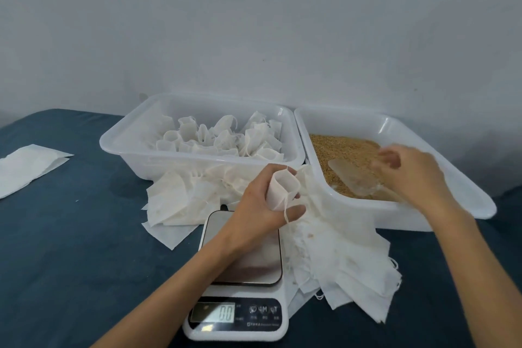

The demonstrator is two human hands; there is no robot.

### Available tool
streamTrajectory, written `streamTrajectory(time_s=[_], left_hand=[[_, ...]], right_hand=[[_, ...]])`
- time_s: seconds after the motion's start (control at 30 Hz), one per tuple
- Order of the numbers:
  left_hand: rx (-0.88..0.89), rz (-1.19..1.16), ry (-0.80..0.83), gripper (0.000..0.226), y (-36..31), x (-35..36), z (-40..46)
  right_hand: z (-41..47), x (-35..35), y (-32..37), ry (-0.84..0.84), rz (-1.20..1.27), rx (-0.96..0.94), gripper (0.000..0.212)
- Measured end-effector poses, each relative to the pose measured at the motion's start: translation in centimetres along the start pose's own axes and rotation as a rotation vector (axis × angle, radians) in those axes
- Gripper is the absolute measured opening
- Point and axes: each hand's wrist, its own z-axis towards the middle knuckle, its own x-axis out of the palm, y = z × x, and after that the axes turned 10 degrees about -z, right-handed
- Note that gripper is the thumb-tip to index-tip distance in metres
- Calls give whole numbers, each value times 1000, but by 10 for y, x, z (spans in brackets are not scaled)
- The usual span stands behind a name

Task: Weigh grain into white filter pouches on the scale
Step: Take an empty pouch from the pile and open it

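My left hand (260, 206) grips an open white filter pouch (281, 188) held upright just above the far end of the scale (243, 291). The scale's steel plate is bare and its display reads 0.0. My right hand (409, 172) hovers, blurred, over the right tub's brown grain (341, 150), its fingers loosely curled and holding nothing. A clear plastic scoop (351, 178) lies on the grain just left of that hand.
A white tub (118, 141) at the back holds several opened pouches. The grain tub (452, 200) stands to its right. Flat empty pouches lie heaped (347, 257) beside the scale and at its left (175, 203). More white sheets (25, 167) lie far left on the blue cloth.
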Motion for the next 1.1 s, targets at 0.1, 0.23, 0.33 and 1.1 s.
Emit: streamTrajectory(time_s=[0.1,0.23,0.33,1.1], left_hand=[[-21,-78,-16,49,-1,0,1],[-41,-131,-48,45,-4,0,1],[-40,-124,-70,42,-5,1,1],[-63,8,-49,41,9,-8,7]], right_hand=[[12,5,-24,341,-194,114,57],[17,11,-28,342,-196,91,56],[20,13,-24,375,-282,98,46],[58,30,-19,132,-576,1,19]])
